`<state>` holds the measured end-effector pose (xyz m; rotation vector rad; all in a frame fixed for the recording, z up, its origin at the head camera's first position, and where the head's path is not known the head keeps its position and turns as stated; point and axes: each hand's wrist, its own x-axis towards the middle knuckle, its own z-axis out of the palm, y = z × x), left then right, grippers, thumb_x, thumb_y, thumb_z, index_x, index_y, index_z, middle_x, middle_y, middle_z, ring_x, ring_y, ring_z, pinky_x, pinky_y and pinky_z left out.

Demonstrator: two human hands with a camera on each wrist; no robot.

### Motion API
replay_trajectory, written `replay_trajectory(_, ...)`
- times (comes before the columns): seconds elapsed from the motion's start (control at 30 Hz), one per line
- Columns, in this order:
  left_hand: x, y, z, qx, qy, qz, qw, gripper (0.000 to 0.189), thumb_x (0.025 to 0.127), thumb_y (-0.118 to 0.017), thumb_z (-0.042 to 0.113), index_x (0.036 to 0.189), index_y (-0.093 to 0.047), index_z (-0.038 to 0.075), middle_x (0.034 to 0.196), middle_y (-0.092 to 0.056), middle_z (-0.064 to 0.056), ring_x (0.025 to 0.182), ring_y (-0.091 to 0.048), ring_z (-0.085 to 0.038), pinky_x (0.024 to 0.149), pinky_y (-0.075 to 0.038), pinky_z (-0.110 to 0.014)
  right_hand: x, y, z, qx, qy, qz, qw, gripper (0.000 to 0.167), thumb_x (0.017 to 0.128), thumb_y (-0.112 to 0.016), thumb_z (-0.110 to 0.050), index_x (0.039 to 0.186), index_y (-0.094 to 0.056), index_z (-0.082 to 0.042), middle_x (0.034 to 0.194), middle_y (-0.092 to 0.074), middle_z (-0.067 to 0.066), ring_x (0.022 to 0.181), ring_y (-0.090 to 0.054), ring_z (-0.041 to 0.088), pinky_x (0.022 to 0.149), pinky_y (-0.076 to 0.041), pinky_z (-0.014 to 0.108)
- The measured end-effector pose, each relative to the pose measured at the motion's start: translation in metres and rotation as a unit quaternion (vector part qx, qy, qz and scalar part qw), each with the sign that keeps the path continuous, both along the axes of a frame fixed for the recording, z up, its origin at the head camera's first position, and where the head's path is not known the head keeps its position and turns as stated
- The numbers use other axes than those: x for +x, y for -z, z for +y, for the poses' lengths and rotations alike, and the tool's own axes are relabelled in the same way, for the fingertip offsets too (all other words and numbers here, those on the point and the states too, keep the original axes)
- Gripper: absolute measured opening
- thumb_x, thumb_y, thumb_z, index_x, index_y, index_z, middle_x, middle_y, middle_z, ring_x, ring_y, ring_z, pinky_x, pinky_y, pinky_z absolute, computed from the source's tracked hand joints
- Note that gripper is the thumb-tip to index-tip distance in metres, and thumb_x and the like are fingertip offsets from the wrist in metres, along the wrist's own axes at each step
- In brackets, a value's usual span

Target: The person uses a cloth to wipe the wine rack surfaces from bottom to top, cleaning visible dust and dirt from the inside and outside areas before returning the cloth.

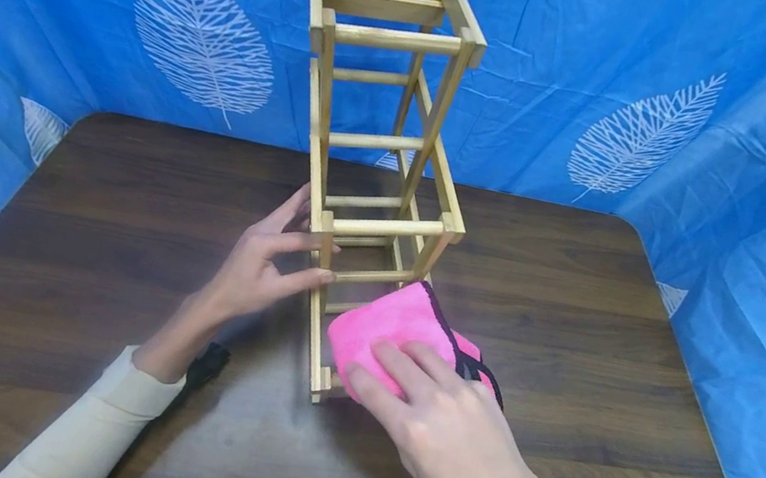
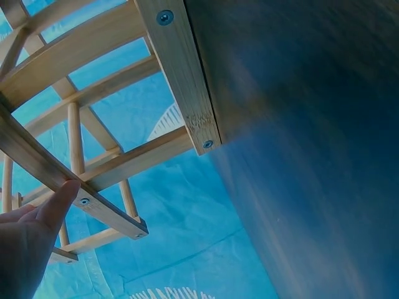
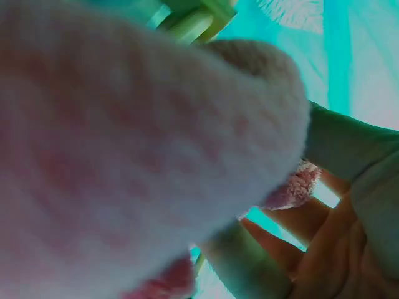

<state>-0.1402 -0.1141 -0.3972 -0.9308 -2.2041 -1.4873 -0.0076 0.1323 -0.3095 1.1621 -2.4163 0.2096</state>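
Observation:
A tiered rack of light wooden slats and dowels (image 1: 397, 40) stands on the table. My left hand (image 1: 255, 267) holds its left side around a lower front post, thumb in front and other fingers farther back. In the left wrist view, a fingertip (image 2: 64, 192) presses on a wooden slat near a screw. My right hand (image 1: 453, 433) grips a folded pink cloth (image 1: 387, 324) with black edging against the rack's lower front right. The cloth (image 3: 143, 143) fills much of the right wrist view, and covers part of the bottom rails in the head view.
Under everything is a dark brown wooden table (image 1: 603, 377). Blue curtains (image 1: 557, 14) with white leaf prints hang behind and on both sides. A small black object (image 1: 207, 364) lies by my left wrist, partly behind the sleeve.

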Motion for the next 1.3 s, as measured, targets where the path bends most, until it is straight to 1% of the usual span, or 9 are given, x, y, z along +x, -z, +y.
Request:
replay_trajectory(0.07,0.0,-0.001,-0.001,-0.002,0.007,0.001,1.0,0.033,0.074,-0.083,0.005,0.106,-0.076,0.002,0.155,-0.031,-0.02,0.135,-0.043,-0.036,0.107,-0.034,-0.059,0.001,-0.002,-0.007,0.006,-0.021,-0.002,0.9998,0.028,0.104,-0.04,-0.014,0.108,-0.067,-0.02,0.1,-0.063,-0.002,0.095,-0.061,0.019,0.039,-0.045,0.028)
replay_trajectory(0.23,0.0,-0.002,-0.001,0.003,0.016,-0.005,0.9999,0.037,0.073,-0.084,0.002,0.109,-0.075,0.001,0.157,-0.032,-0.015,0.137,-0.04,-0.032,0.106,-0.037,-0.057,-0.002,-0.001,-0.025,0.019,-0.065,0.022,0.9974,0.038,0.099,-0.032,-0.001,0.106,-0.066,-0.018,0.095,-0.058,-0.001,0.087,-0.057,0.018,0.038,-0.04,0.022)
replay_trajectory(0.33,-0.001,-0.002,-0.001,0.006,0.021,-0.008,0.9997,0.038,0.073,-0.084,0.001,0.11,-0.075,0.001,0.157,-0.032,-0.013,0.138,-0.039,-0.031,0.104,-0.04,-0.056,-0.004,0.003,-0.035,0.028,-0.058,0.042,0.9971,0.037,0.093,-0.033,0.002,0.1,-0.064,-0.016,0.088,-0.052,-0.002,0.078,-0.053,0.016,0.035,-0.029,0.021)
replay_trajectory(0.43,-0.001,-0.002,-0.002,0.009,0.025,-0.009,0.9996,0.036,0.074,-0.083,0.0,0.109,-0.075,0.0,0.157,-0.032,-0.013,0.14,-0.037,-0.03,0.104,-0.04,-0.055,-0.007,0.007,-0.042,0.033,-0.026,0.051,0.9978,0.025,0.09,-0.045,0.001,0.096,-0.062,-0.016,0.086,-0.052,-0.002,0.073,-0.051,0.016,0.035,-0.022,0.02)
replay_trajectory(0.57,-0.002,-0.003,-0.003,0.013,0.029,-0.014,0.9994,0.032,0.078,-0.079,0.002,0.109,-0.075,0.001,0.158,-0.032,-0.011,0.142,-0.034,-0.029,0.104,-0.04,-0.055,-0.013,0.009,-0.049,0.027,0.02,0.058,0.9978,0.017,0.081,-0.065,-0.003,0.093,-0.062,-0.015,0.083,-0.054,-0.001,0.068,-0.049,0.018,0.034,-0.026,0.022)
replay_trajectory(0.77,-0.001,-0.004,-0.003,0.012,0.03,-0.026,0.9992,0.028,0.081,-0.076,0.002,0.108,-0.075,0.0,0.158,-0.031,-0.01,0.143,-0.032,-0.029,0.104,-0.039,-0.056,-0.023,0.01,-0.056,0.037,0.056,0.033,0.9972,0.02,0.081,-0.065,0.001,0.094,-0.063,-0.014,0.08,-0.053,0.001,0.067,-0.049,0.02,0.034,-0.036,0.026)
replay_trajectory(1.03,-0.002,-0.003,-0.004,0.014,0.032,-0.022,0.9992,0.029,0.08,-0.077,0.001,0.109,-0.075,-0.001,0.158,-0.031,-0.011,0.142,-0.032,-0.03,0.103,-0.04,-0.056,-0.022,0.007,-0.051,0.066,0.026,-0.008,0.9974,0.021,0.079,-0.075,-0.006,0.093,-0.066,-0.019,0.086,-0.058,-0.002,0.073,-0.052,0.02,0.037,-0.043,0.03)
replay_trajectory(1.17,-0.002,-0.002,-0.004,0.015,0.03,-0.014,0.9994,0.03,0.078,-0.078,0.0,0.109,-0.074,-0.002,0.157,-0.032,-0.013,0.142,-0.032,-0.029,0.103,-0.04,-0.056,-0.013,0.004,-0.043,0.089,0.009,-0.008,0.9959,0.022,0.078,-0.078,-0.011,0.092,-0.064,-0.02,0.088,-0.056,-0.003,0.075,-0.051,0.018,0.034,-0.034,0.027)
replay_trajectory(1.3,-0.003,-0.001,-0.004,0.021,0.029,-0.01,0.9993,0.03,0.078,-0.078,0.001,0.108,-0.075,-0.001,0.157,-0.033,-0.013,0.142,-0.033,-0.029,0.102,-0.039,-0.06,-0.004,0.0,-0.035,0.094,-0.012,-0.016,0.9953,0.021,0.079,-0.066,-0.001,0.093,-0.063,-0.017,0.09,-0.054,-0.002,0.075,-0.048,0.018,0.033,-0.024,0.023)
